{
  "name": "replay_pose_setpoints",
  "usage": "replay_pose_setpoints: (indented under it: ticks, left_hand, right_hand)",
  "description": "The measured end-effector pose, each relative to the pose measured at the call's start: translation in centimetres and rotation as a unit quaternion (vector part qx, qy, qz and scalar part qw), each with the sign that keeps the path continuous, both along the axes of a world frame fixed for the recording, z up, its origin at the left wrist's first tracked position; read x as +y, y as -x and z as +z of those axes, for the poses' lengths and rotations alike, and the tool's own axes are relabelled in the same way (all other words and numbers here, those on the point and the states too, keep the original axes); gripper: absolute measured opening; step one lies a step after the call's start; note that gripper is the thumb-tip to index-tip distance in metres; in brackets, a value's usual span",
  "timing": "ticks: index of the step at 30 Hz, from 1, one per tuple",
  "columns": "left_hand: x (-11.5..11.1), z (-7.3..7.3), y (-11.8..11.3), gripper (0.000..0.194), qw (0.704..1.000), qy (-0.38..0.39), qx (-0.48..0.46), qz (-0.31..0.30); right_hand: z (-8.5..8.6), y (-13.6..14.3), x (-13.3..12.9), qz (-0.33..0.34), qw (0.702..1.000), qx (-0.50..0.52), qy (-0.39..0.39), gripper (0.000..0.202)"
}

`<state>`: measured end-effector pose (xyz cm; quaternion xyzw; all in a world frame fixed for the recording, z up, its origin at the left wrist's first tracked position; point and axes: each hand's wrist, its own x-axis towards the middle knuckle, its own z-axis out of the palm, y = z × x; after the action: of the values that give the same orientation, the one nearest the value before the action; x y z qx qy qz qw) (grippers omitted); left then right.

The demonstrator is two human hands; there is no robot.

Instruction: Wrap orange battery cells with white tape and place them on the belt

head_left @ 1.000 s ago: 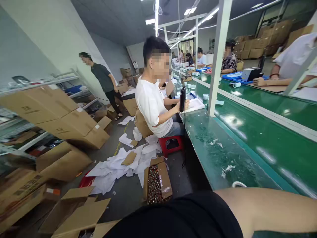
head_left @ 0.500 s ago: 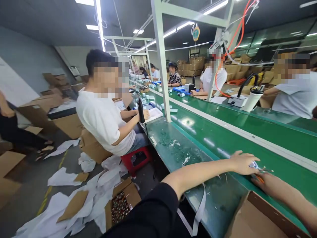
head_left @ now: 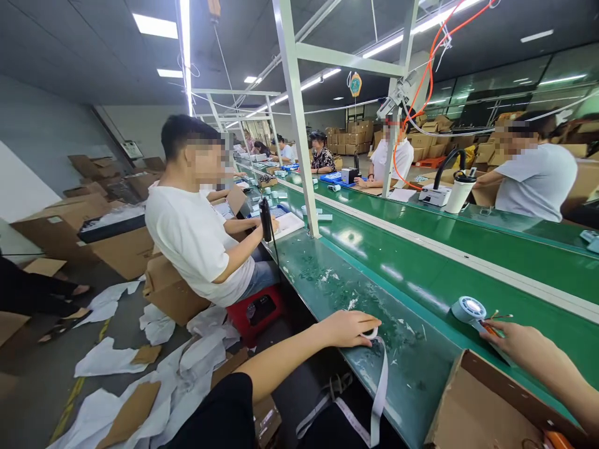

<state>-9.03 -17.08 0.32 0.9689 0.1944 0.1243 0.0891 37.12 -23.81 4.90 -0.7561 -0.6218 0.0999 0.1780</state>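
Just beyond the fingers of the right hand (head_left: 528, 348), a pale-blue fan-like device (head_left: 469, 308) sits over the glossy green belt (head_left: 412, 262), its round head pointing away to the left and its long axis slanting back toward those fingers, which close around a slim orange-handled tool (head_left: 490, 330). Above the scuffed tabletop (head_left: 299, 255), the left hand (head_left: 349, 328) has its fingers pinching a smooth white ring (head_left: 371, 333), a flat pale strap (head_left: 380, 396) curving down just beside them.
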Motion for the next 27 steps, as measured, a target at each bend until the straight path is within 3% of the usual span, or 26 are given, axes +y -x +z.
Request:
replay_pose_setpoints:
  ticks: [2,4,7,10,14,18,23,25,27]
  left_hand:
    - [0.0,-0.1,0.3,0.062,0.999,-0.036,-0.029,0.017]
    - [-0.6,-0.1,0.8,0.044,0.995,-0.067,-0.066,0.012]
    - [-2.8,0.9,1.1,0.032,0.990,-0.059,-0.125,0.012]
    - [-5.3,3.8,0.4,0.022,0.974,-0.096,-0.207,-0.003]
    - [-7.8,8.5,-0.9,0.015,0.956,-0.158,-0.233,-0.082]
    - [-8.8,10.3,-0.7,0.016,0.964,-0.180,-0.179,-0.083]
    - [-7.8,9.7,0.6,0.022,0.968,-0.211,-0.120,-0.059]
    - [-7.4,9.4,1.2,0.026,0.969,-0.213,-0.111,-0.053]
    - [-7.2,9.2,2.2,0.029,0.971,-0.199,-0.124,-0.044]
  right_hand:
    - [1.3,0.8,-1.3,-0.024,0.999,0.019,0.031,0.035]
    - [3.0,2.6,-3.7,-0.032,0.999,0.035,0.022,0.039]
    - [5.7,7.9,-8.4,-0.006,0.995,0.100,-0.008,0.047]
    - [7.5,14.6,-11.1,0.083,0.963,0.248,0.066,0.064]
    - [8.3,21.0,-12.5,0.194,0.900,0.354,0.165,0.051]
    - [8.3,22.3,-14.1,0.220,0.853,0.429,0.201,0.062]
    - [7.4,21.8,-15.7,0.259,0.829,0.445,0.218,0.066]
    - [7.3,21.9,-16.5,0.298,0.833,0.402,0.236,0.064]
    - [7.8,21.6,-17.4,0.331,0.872,0.279,0.230,0.055]
